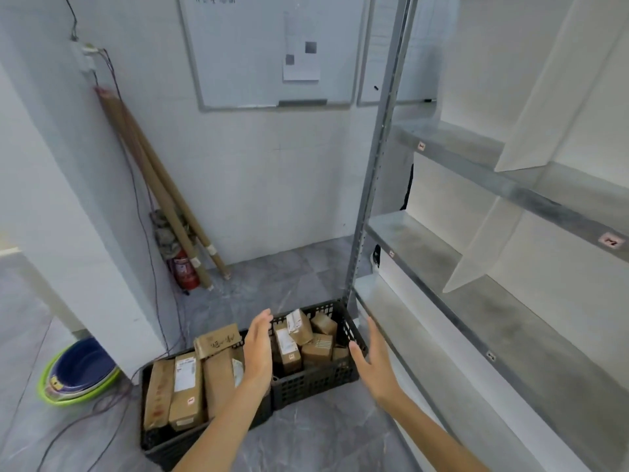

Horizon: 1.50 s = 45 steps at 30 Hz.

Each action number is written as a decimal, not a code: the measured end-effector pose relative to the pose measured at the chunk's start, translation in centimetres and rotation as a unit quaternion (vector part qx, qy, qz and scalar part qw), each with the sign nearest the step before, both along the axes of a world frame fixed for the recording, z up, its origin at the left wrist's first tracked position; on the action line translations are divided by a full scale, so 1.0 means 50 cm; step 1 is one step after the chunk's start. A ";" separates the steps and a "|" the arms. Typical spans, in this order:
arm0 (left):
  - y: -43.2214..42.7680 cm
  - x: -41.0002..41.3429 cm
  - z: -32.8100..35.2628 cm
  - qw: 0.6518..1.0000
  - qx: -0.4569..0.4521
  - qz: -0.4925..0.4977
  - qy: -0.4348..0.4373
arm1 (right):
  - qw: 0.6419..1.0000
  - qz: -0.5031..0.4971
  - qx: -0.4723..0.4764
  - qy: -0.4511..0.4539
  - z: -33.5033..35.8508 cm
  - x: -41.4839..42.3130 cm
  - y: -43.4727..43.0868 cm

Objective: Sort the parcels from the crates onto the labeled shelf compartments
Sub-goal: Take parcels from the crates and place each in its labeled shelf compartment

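Two black plastic crates stand side by side on the floor. The left crate [160,447] holds long brown parcels [183,390] stood on end. The right crate [313,383] holds several smaller brown parcels [289,349] with white labels. My left hand [258,349] hovers open above the gap between the crates, fingers straight. My right hand [374,359] hovers open over the right crate's right edge, holding nothing. A grey metal shelf [476,301] with white dividers and small labels [611,240] on its edges rises at the right; its visible compartments hold nothing.
Stacked plastic basins [78,373] sit on the floor at the left, with loose cables [102,403] beside them. Cardboard tubes [160,192] and a red fire extinguisher [185,270] lean in the corner. A whiteboard [272,52] hangs on the far wall.
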State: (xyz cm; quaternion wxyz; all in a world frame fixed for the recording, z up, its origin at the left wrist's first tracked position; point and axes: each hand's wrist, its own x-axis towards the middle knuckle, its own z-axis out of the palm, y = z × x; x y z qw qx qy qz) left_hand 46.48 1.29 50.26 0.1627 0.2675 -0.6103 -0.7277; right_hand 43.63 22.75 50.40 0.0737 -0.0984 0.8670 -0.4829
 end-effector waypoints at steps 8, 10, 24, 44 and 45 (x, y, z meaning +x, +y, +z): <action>-0.082 -0.272 -0.109 0.998 0.010 0.023 -0.054 | 0.997 0.009 -0.022 -0.072 -0.082 -0.303 -0.102; -0.104 -0.346 -0.147 0.996 0.013 0.051 -0.074 | 0.995 0.010 -0.016 -0.094 -0.121 -0.387 -0.127; -0.239 -0.718 -0.546 0.967 0.049 0.004 -0.249 | 0.956 -0.027 0.036 -0.289 -0.540 -0.763 -0.317; -0.262 -0.896 -1.172 0.880 0.077 -0.199 -0.424 | 0.904 -0.081 -0.042 -0.418 -1.222 -0.914 -0.420; -0.265 -0.896 -1.156 0.887 0.095 -0.184 -0.413 | 0.898 -0.087 -0.063 -0.426 -1.210 -0.913 -0.417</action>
